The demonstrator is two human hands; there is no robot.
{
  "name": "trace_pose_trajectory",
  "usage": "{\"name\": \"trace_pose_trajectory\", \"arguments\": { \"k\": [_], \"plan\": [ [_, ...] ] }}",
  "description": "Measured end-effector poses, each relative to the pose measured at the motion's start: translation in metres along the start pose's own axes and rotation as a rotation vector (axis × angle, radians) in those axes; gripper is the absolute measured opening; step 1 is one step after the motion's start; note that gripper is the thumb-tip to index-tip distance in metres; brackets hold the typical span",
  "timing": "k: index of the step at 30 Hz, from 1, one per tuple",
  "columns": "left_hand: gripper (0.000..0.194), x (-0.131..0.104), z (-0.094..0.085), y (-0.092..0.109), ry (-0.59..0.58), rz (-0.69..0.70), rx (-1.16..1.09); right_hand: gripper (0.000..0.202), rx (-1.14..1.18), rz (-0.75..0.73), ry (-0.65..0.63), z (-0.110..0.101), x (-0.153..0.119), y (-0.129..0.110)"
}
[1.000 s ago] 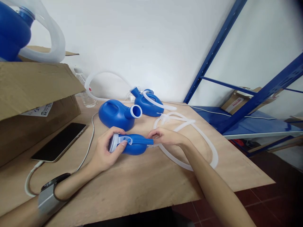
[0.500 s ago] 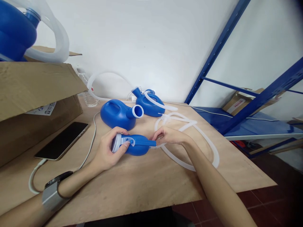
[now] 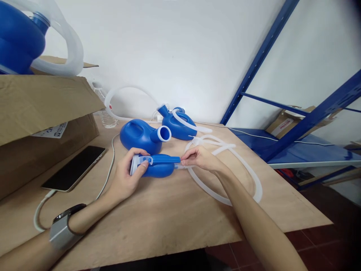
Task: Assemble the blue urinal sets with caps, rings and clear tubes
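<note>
My left hand point(image 3: 126, 174) is closed around the white-capped end of a blue urinal bottle point(image 3: 159, 171), its thumb on the clear strap by the cap. The bottle lies nearly level above the board, a long blue strip along its top facing me. At its far right end, my right hand point(image 3: 199, 158) pinches by the translucent tube point(image 3: 255, 180); its fingertips partly hide the joint. The rest of that tube lies looped on the table. Just behind my left hand stands a second blue urinal bottle point(image 3: 137, 137), with its open spout to the right.
Farther back is a third blue bottle point(image 3: 179, 126) with a tube. A cardboard box point(image 3: 50, 98) at left carries another blue bottle point(image 3: 19, 41). A phone point(image 3: 75, 167) on a cable and a clear water bottle point(image 3: 108, 116) stand nearby. Blue shelving point(image 3: 254, 139) rises at right.
The held bottle has moved slightly up and left and turned, showing more of its lower side. My right fingers have shifted onto the tube end beside it.
</note>
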State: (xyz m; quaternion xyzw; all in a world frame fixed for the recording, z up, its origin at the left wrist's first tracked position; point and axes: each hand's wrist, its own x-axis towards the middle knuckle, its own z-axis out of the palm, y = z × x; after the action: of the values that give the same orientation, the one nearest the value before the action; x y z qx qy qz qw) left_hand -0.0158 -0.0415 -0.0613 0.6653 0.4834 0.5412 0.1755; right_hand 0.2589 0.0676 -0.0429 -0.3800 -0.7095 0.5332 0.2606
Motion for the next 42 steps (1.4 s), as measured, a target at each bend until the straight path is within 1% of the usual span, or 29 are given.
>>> {"name": "trace_pose_trajectory", "arguments": {
  "k": [2, 5, 9, 12, 16, 19, 21, 25, 28, 30, 34, 38, 42],
  "plan": [
    [0.02, 0.001, 0.001, 0.001, 0.045, -0.026, -0.014, 0.026, -0.005, -0.018, 0.03, 0.005, -0.002, -0.005],
    [0.02, 0.0, 0.003, 0.004, 0.086, -0.041, -0.014, 0.026, 0.041, -0.031, 0.023, 0.016, -0.005, -0.014],
    [0.02, -0.005, 0.007, 0.007, 0.119, -0.009, -0.008, 0.032, 0.121, -0.014, 0.034, 0.031, -0.006, -0.023],
    [0.018, -0.008, 0.006, 0.007, 0.159, 0.04, -0.034, 0.034, 0.152, -0.004, 0.035, 0.034, -0.006, -0.026],
    [0.014, -0.009, 0.006, 0.004, 0.173, 0.126, -0.051, 0.035, 0.143, -0.015, -0.035, 0.028, -0.005, -0.023],
    [0.014, -0.011, 0.008, 0.004, 0.131, 0.186, -0.026, 0.032, 0.088, -0.054, -0.053, 0.02, -0.002, -0.017],
    [0.014, -0.011, 0.009, 0.004, 0.098, 0.196, -0.019, 0.032, 0.038, -0.065, -0.072, 0.015, -0.001, -0.014],
    [0.015, -0.011, 0.011, 0.004, 0.058, 0.184, -0.026, 0.041, -0.078, -0.025, -0.107, 0.007, -0.003, -0.013],
    [0.015, -0.011, 0.01, 0.004, 0.026, 0.189, -0.031, 0.029, -0.198, -0.04, -0.167, 0.004, -0.007, -0.013],
    [0.016, -0.011, 0.01, 0.004, 0.01, 0.189, -0.031, 0.025, -0.253, -0.052, -0.188, 0.003, -0.008, -0.013],
    [0.016, -0.011, 0.01, 0.004, -0.005, 0.172, -0.028, 0.024, -0.204, -0.035, -0.145, 0.003, -0.007, -0.012],
    [0.016, -0.011, 0.009, 0.003, -0.008, 0.159, -0.016, 0.027, -0.128, -0.001, -0.141, 0.005, -0.005, -0.009],
    [0.016, -0.01, 0.007, 0.003, 0.028, 0.139, 0.003, 0.032, -0.051, 0.008, -0.076, 0.008, -0.003, -0.005]
  ]
}}
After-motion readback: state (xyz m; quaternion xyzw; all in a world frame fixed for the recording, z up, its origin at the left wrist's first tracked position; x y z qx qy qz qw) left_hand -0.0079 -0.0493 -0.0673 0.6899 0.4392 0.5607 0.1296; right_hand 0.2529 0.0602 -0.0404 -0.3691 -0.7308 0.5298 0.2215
